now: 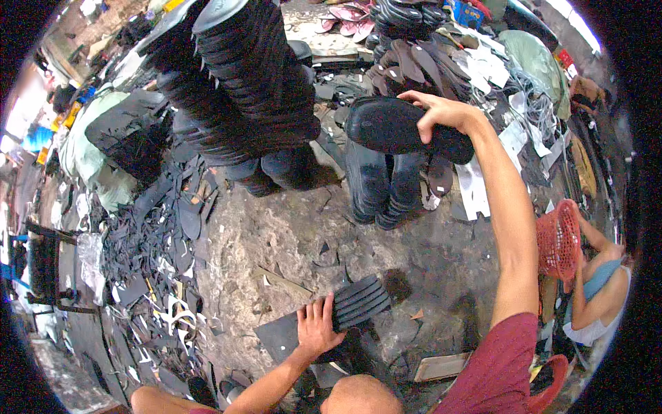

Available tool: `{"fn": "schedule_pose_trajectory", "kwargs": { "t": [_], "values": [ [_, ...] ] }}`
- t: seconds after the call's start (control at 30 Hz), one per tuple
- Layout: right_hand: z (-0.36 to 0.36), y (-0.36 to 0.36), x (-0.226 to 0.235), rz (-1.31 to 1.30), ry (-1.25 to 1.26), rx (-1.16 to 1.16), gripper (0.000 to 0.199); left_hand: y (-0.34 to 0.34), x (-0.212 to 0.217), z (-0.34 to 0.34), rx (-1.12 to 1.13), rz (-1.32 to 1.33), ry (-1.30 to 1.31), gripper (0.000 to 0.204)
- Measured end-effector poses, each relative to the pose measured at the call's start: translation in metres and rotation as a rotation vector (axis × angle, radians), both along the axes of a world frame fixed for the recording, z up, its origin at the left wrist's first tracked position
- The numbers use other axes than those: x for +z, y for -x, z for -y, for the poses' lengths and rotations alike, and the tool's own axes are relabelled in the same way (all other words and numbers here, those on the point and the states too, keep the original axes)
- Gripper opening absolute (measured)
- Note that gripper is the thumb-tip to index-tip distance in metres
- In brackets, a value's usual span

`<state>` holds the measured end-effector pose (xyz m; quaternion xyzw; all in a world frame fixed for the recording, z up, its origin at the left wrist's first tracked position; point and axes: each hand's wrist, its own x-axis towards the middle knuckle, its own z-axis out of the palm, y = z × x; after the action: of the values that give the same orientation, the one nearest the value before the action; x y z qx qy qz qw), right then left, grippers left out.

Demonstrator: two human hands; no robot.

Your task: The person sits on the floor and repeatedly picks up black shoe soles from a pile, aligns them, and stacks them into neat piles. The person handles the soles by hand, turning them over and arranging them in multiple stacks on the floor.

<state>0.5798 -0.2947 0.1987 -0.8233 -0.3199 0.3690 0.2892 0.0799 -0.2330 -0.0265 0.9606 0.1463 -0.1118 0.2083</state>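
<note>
Two stacks of black soles are under my hands. My right hand (438,110), stretched far out toward one o'clock, grips a bundle of soles (407,127) by its upper edge, fingers curled over it and thumb underneath; the bundle lies crosswise on top of two upright sole piles (383,186) that stand just below it. My left hand (317,328), close in at six o'clock, lies flat with fingers spread on a small stack (360,302) of soles, holding nothing; the stack fans out from under my fingertips toward three o'clock and rests on a dark sheet (279,338). The two stacks are well apart, with a bare patch of rough, stained floor (276,234) between them. At eleven to twelve o'clock tall leaning columns (241,76) of stacked soles rise high above the floor. Toward nine o'clock lies a heap of black offcuts (158,262) mixed with pale scraps, and beyond it grey-green sacks (83,145). At one to two o'clock more soles, white cut-out sheets (476,186) and tangled cord litter the ground. At three to four o'clock another person (596,290) sits with a red mesh basket (558,238) just beside them.
</note>
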Motion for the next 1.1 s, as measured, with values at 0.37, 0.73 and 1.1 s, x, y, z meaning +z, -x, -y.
{"fn": "schedule_pose_trajectory", "kwargs": {
  "t": [0.37,0.73,1.1],
  "values": [
    [-0.042,-0.077,-0.05,-0.105,0.399,0.089,0.024,0.005,-0.005,-0.001,0.029,0.075,0.028,0.117],
    [0.043,0.199,-0.038,0.226,-0.514,0.575,0.107,-0.03,0.068,-0.096,0.05,0.2,0.713,0.116],
    [0.112,0.137,-0.115,-0.468,-0.909,-0.786,0.055,-0.134,0.238,-0.199,0.113,0.866,0.942,0.069]
  ]
}}
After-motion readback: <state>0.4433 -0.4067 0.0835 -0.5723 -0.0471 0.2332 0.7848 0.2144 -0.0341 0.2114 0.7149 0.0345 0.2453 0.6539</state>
